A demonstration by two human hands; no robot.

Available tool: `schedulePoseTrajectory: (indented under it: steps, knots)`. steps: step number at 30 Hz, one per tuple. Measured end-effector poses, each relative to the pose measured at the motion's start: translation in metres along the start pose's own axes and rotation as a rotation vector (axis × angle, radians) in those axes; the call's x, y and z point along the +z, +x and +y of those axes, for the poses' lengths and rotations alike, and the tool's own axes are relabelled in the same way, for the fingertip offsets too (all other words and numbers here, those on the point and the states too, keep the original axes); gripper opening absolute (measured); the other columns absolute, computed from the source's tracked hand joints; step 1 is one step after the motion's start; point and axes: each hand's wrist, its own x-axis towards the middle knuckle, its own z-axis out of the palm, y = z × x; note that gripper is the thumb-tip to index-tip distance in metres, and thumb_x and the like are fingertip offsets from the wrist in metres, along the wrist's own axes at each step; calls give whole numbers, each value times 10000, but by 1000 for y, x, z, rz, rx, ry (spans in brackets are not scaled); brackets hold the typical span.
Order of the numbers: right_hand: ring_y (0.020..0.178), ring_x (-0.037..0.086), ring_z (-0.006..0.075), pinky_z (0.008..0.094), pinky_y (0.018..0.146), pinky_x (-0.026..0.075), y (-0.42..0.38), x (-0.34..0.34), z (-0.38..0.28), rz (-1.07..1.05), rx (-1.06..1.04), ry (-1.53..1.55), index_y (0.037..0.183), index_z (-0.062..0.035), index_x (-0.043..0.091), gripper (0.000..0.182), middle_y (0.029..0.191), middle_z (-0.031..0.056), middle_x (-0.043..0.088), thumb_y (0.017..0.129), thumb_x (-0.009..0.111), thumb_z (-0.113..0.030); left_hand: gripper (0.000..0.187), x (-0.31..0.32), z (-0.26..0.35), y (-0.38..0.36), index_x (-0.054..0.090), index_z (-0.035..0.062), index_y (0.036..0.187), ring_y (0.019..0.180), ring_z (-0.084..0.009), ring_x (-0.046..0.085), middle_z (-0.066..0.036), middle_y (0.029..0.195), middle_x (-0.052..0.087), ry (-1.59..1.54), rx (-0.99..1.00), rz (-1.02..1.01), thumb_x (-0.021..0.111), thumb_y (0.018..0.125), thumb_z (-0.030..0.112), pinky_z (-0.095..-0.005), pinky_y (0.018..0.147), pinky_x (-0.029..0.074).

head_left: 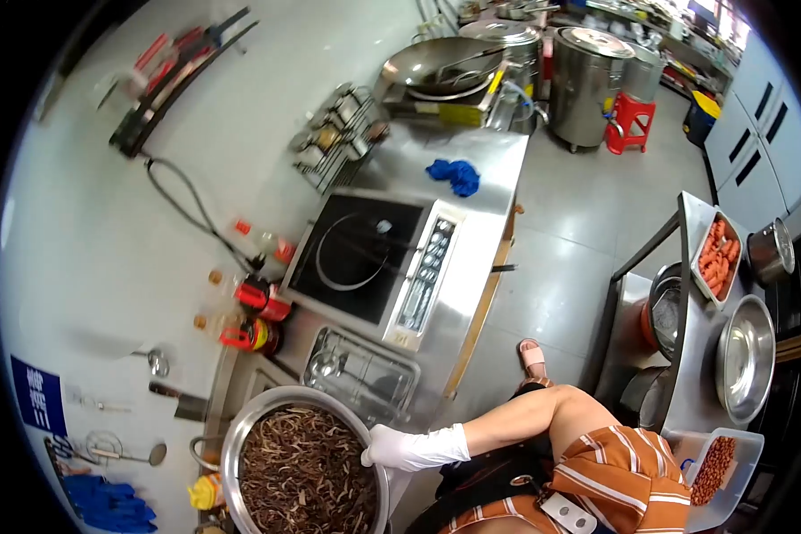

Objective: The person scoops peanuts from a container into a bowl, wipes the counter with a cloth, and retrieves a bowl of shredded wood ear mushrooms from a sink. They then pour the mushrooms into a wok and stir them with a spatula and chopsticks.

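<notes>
The counter's (500,158) front edge extends rightward from the gloved right hand (407,447); open floor (561,218) lies outside it. Right of the hand: tray (384,384) containing a ladle (326,363); farther right, cooktop (358,254). The hand grasps the near side of the pot (232,452), directly ahead, holding brown strips (310,472). Left hand: out of view; I cannot tell its state.

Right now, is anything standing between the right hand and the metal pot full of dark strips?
Nothing visible is. The gloved right hand touches the rim of the metal pot. The metal tray with a ladle in it lies beside the pot, off that line.
</notes>
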Motion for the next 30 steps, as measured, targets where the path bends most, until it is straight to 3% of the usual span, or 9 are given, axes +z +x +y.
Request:
schedulePoseTrajectory:
  steps: [7,11,14,15,16,18,22,26,30]
  knots:
    - [448,551,214,344,418,448,-43,-180,-70,57,-130,129,741,117,588,205,560,126,568,740,634,-83,353,198,83,-58,612,-29,1053,915,-224,571,-108,987,622,-68,129,-160,604,764,173,-354,836,442]
    - [488,571,214,330,403,492,-107,-301,-126,127,-138,169,989,153,532,328,664,122,572,737,625,-35,385,315,130,-99,610,-22,1058,940,-220,560,-104,1001,615,-109,186,-265,605,752,213,-344,863,427]
    - [502,572,213,332,414,518,-111,-377,-148,270,-159,173,1045,144,527,360,711,126,576,747,628,-30,410,391,171,-117,608,-16,1062,959,-217,552,-101,1011,609,-123,209,-322,606,744,242,-337,883,416]
    - [509,567,205,313,415,513,-139,-398,-159,281,-319,305,1010,139,551,326,723,126,586,753,632,-43,419,415,182,-124,608,-14,1064,965,-216,550,-100,1014,607,-136,219,-339,606,741,252,-335,890,412]
    - [494,568,226,345,453,517,-149,-432,-171,189,-137,213,1082,110,482,382,769,148,595,757,615,-40,427,440,193,-129,607,-12,1065,971,-215,547,-99,1018,605,-153,226,-359,607,738,262,-332,897,408]
    - [493,564,225,332,448,510,-156,-476,-183,250,-165,238,1087,108,473,395,781,145,597,749,622,-34,444,479,213,-131,606,-9,1068,984,-213,542,-97,1024,602,-187,238,-396,607,732,282,-328,910,401]
    - [536,578,206,307,462,510,-167,-557,-218,414,-222,153,958,98,595,266,728,138,608,756,645,-66,446,553,245,-81,546,12,1136,995,-229,551,-107,1108,575,-66,428,-343,566,726,187,-365,914,409]
    - [525,578,182,284,448,503,-155,-638,-253,429,-261,245,851,51,613,132,729,112,621,753,631,-37,359,638,285,-19,583,-7,1029,851,-205,591,-81,969,592,-240,339,-564,582,696,129,-311,808,466]
    - [476,567,174,280,402,492,-125,-729,-308,439,-292,335,824,50,599,93,672,89,597,745,608,2,344,739,356,-50,566,-13,1021,827,-210,589,-82,926,589,-272,387,-440,545,691,82,-305,777,479]
